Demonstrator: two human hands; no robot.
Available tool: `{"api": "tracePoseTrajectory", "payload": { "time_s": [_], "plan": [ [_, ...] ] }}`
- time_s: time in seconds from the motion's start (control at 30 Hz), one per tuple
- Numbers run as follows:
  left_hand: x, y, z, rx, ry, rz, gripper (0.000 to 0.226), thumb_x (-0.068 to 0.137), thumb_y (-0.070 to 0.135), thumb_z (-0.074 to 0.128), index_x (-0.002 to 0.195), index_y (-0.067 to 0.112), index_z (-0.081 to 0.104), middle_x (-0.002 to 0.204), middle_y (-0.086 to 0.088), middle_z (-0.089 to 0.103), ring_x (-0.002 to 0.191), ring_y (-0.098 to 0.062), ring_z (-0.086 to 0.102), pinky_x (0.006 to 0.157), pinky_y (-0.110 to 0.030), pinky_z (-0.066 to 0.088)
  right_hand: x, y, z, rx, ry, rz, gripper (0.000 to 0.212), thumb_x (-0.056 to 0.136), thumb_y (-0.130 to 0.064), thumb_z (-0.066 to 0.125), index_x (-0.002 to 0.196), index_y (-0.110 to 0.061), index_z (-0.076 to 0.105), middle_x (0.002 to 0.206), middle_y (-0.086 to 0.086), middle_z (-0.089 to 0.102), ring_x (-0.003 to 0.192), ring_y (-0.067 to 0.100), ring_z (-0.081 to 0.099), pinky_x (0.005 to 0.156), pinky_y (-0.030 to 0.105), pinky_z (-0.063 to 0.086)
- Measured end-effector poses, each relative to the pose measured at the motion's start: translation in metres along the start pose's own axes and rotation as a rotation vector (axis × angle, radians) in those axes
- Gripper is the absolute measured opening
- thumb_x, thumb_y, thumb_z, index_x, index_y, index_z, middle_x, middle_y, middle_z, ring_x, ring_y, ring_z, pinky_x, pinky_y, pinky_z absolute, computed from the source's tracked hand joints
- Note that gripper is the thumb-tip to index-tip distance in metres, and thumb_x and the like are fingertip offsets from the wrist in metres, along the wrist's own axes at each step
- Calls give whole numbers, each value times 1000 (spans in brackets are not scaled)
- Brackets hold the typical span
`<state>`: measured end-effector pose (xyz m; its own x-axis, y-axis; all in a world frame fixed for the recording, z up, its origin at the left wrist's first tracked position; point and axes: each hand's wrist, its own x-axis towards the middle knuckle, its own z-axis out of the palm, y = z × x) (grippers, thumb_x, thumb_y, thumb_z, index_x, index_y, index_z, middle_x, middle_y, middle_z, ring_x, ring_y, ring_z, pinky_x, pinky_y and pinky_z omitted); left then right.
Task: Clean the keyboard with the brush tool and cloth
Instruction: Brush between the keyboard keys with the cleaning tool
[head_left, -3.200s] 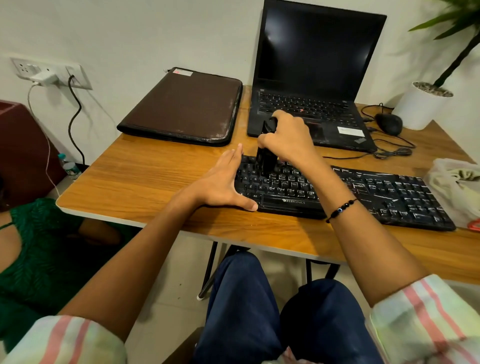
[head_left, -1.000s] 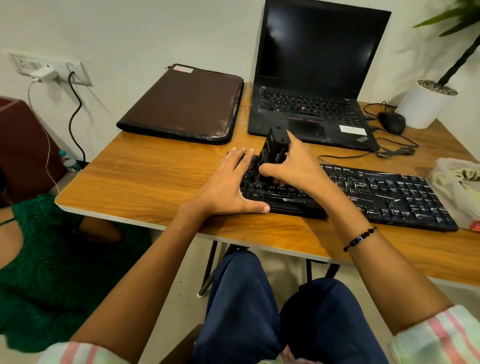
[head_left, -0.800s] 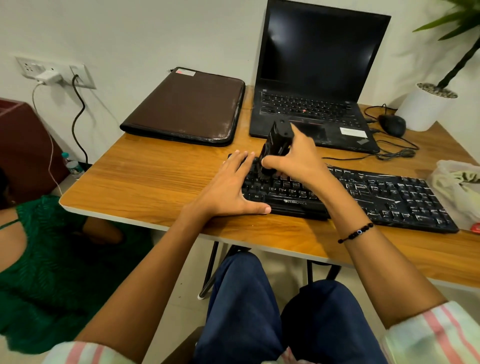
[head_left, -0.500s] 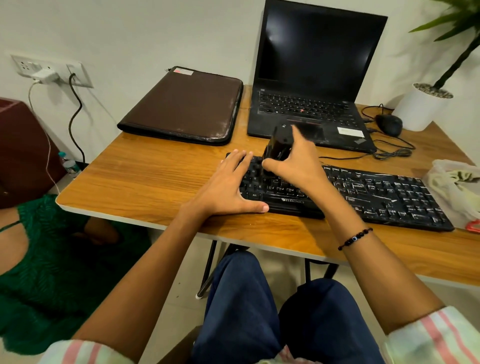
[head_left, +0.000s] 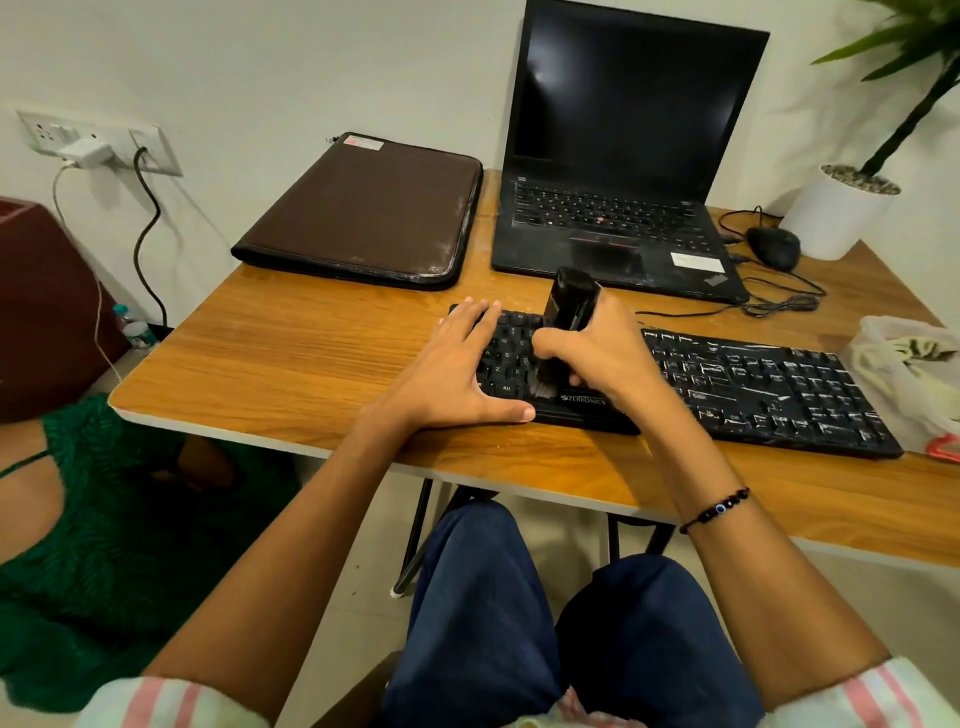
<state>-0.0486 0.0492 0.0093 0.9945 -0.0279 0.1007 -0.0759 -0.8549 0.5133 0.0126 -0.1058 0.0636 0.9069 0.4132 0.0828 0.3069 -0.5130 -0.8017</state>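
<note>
A dusty black keyboard (head_left: 753, 384) lies across the wooden desk (head_left: 291, 358). My left hand (head_left: 452, 369) lies flat with straight fingers on the keyboard's left end, thumb along its front edge. My right hand (head_left: 597, 353) grips a black brush tool (head_left: 569, 306) held upright and tilted slightly, its pale bristles touching the bottom key row near the space bar. A cloth (head_left: 919, 348) lies in a clear plastic bag at the desk's right edge.
An open black laptop (head_left: 613, 156) stands behind the keyboard, a brown folder case (head_left: 374, 208) to its left. A mouse (head_left: 774, 247), cables and a white plant pot (head_left: 836, 213) sit back right. Another person in green (head_left: 78, 519) sits low at the left.
My right hand has drawn the brush toward me, from the upper key rows down to the bottom row. My left hand stays flat on the keyboard's left end.
</note>
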Motion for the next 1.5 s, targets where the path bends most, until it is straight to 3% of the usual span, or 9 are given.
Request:
{"api": "tracePoseTrajectory", "payload": {
  "time_s": [0.2,0.33,0.53,0.67,0.8,0.9,1.1,1.33,1.5],
  "plan": [
    [1,-1,1,5,0,7,120,67,65,69,152,15,-1,160,-2,-3,146,-14,-9,119,-37,1,2,5,-7,22,-48,4,30,70,-13,73,92,-12,51,75,6,63,45,12,55,38,25,42],
    [2,-3,2,24,-2,14,119,68,66,67,152,14,0,160,-3,-2,146,-15,-9,119,-40,2,5,-1,-9,-187,67,-163,40,69,-18,76,100,-15,51,84,4,65,69,18,60,62,33,50],
    [4,-4,3,34,-9,14,120,67,69,65,152,14,1,160,-4,-2,146,-16,-9,120,-41,3,-2,-1,-17,-71,-112,-72,34,71,-12,76,91,-18,49,79,2,62,57,10,56,47,21,44],
    [4,-4,3,33,-9,17,119,67,68,65,152,15,0,160,-2,-3,146,-15,-9,119,-38,1,2,-13,-24,-99,-185,-109,37,71,-12,76,98,-12,51,86,4,61,71,16,57,64,36,51],
    [3,-4,3,38,-18,8,120,67,70,64,152,16,-1,160,-2,-4,146,-15,-10,119,-37,1,-5,-3,-25,-76,-234,-123,37,72,-11,75,86,-29,47,83,-3,60,68,11,58,56,19,48],
    [3,-3,3,29,-18,6,120,66,70,64,152,16,0,160,-1,-4,146,-14,-9,119,-37,0,-4,0,-39,-140,-262,-97,37,73,-11,76,92,-24,47,85,0,62,67,18,62,56,25,50],
    [3,-3,3,33,-11,11,120,67,68,66,152,14,1,160,-2,-4,146,-15,-9,118,-36,0,-10,4,-31,-50,-346,-169,53,65,-25,80,111,-17,55,107,-1,66,100,16,63,86,36,53],
    [3,-4,3,27,-15,10,122,64,72,62,152,15,1,160,-1,-4,146,-13,-9,119,-37,0,-3,20,-72,-186,-473,-104,49,64,-17,78,108,-13,56,104,5,67,99,22,64,88,46,52],
    [2,-2,3,23,-19,18,125,57,77,54,152,15,1,160,-1,-3,146,-14,-9,119,-37,0,-3,21,-87,2,-499,-74,56,54,-22,75,107,-16,57,102,-1,70,99,14,66,82,39,54]
  ]
}}
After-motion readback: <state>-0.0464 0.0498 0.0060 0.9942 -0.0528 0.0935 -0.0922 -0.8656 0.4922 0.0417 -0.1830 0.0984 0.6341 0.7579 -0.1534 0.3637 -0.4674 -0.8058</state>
